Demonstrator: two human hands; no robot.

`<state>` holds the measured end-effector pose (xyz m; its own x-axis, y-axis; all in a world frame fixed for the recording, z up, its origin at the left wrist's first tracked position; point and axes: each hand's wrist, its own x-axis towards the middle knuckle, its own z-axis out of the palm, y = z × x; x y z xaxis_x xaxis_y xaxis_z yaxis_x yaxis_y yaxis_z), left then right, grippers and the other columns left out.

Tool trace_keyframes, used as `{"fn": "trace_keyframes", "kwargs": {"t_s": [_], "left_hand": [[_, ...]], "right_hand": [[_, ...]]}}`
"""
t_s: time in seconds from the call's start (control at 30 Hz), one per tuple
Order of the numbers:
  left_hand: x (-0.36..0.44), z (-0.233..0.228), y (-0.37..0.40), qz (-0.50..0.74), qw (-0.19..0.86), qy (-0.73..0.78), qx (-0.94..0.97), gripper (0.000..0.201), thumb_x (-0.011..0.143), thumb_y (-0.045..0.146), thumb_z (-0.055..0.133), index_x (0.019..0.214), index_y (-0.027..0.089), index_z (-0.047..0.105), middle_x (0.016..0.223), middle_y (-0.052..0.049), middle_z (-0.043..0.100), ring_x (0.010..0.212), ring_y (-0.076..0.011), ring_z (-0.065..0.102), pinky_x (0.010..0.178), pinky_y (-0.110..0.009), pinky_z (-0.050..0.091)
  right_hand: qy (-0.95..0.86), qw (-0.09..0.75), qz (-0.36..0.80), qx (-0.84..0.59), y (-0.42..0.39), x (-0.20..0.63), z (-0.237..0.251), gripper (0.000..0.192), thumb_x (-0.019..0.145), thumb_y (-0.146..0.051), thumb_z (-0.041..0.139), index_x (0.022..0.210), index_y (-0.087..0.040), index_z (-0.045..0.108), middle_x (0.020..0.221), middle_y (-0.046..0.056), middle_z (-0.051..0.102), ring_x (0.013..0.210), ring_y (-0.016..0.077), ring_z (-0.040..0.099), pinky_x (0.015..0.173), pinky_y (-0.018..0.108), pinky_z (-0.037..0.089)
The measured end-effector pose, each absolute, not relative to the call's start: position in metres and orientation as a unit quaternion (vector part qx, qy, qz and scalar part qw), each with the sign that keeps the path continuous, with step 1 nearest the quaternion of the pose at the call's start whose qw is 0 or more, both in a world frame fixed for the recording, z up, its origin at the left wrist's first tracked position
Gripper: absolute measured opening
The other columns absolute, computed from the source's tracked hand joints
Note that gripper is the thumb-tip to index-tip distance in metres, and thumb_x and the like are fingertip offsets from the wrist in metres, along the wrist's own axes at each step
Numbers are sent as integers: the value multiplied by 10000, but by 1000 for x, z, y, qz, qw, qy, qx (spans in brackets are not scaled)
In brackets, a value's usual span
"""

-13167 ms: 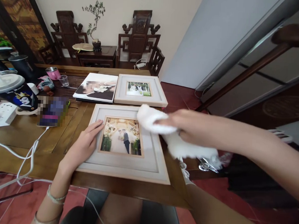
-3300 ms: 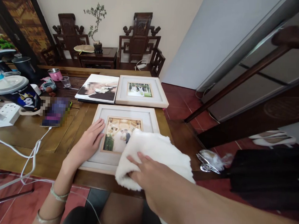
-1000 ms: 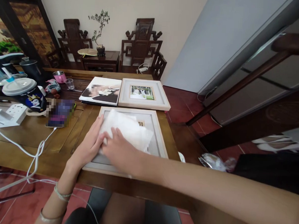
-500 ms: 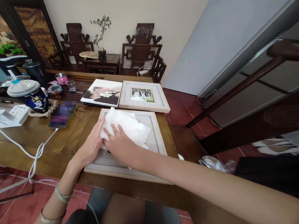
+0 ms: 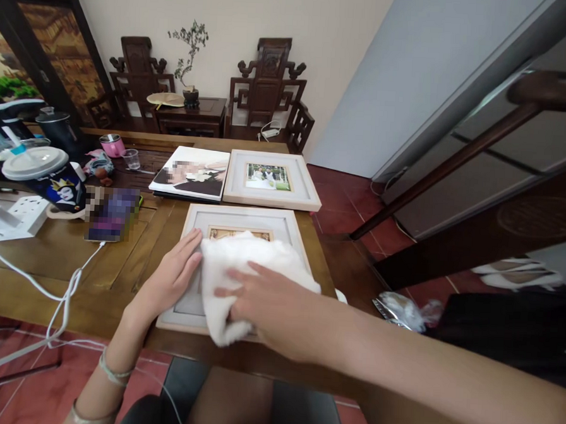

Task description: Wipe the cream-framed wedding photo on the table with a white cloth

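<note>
While my left hand point(image 5: 168, 280) lay flat on the near frame point(image 5: 245, 217), its fingers spread and open along the left border, my right hand point(image 5: 269, 303) pressed a white cloth point(image 5: 242, 263) down onto the glass. That grip was not clamped: the fingers were stretched out on top of the cloth, holding it by pressure alone. The cloth covered most of the photo, leaving only a strip of its top edge showing, and its lower fold hung past the frame's near edge. The frame lay flat at the near edge of the wooden surface point(image 5: 62, 257), in front of me. Just beyond it, side by side and touching, lay a second frame point(image 5: 271, 180) on the right and a print point(image 5: 193, 172) on the left. Farther left sat a phone point(image 5: 109, 212) with a white cable point(image 5: 65, 289) trailing off the near edge, a power strip point(image 5: 24, 214), and a dark cup point(image 5: 52, 178) with a white lid. A pink cup point(image 5: 112, 145) and a small glass point(image 5: 133, 158) stood near the far side. Against the wall behind stood two carved chairs point(image 5: 268, 85) with a small plant point(image 5: 191, 61) between them. On my left wrist were two bracelets point(image 5: 106, 380).
</note>
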<state>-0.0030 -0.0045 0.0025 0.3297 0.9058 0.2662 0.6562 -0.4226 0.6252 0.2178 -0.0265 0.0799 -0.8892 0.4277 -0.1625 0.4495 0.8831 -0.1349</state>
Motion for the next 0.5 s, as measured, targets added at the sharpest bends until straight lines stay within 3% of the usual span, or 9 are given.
{"fn": "trace_keyframes", "kwargs": {"t_s": [0.1, 0.23, 0.4, 0.5], "left_hand": [[-2, 1, -1, 309, 192, 486, 795, 505, 1006, 408, 331, 1335, 94, 552, 1414, -149, 540, 1358, -229, 459, 1172, -417, 314], [-3, -2, 3, 322, 169, 476, 801, 445, 987, 347, 402, 1320, 101, 564, 1399, -158, 553, 1334, -243, 490, 1147, -439, 358], [-2, -3, 4, 325, 160, 471, 804, 344, 955, 304, 470, 1205, 150, 650, 1325, -135, 621, 1287, -264, 539, 1109, -456, 410], [0, 0, 3, 317, 155, 474, 807, 322, 941, 293, 495, 1182, 164, 665, 1230, -124, 682, 1184, -271, 621, 1048, -448, 478]], "right_hand": [[967, 75, 34, 242, -2, 215, 58, 275, 832, -102, 612, 1069, -192, 719, 1461, 84, 494, 1366, 355, 386, 1099, 571, 334], [948, 42, 187, 254, 40, 201, 46, 232, 913, -174, 545, 1037, -239, 731, 1482, 28, 471, 1389, 320, 360, 1134, 556, 296], [930, 21, 200, 309, 82, 183, 58, 235, 925, -174, 537, 1061, -170, 728, 1489, 105, 449, 1409, 398, 280, 1118, 669, 202], [949, 20, 169, 264, 84, 174, 62, 287, 955, -157, 479, 1129, -196, 704, 1514, 47, 418, 1433, 361, 235, 1141, 627, 167]]}}
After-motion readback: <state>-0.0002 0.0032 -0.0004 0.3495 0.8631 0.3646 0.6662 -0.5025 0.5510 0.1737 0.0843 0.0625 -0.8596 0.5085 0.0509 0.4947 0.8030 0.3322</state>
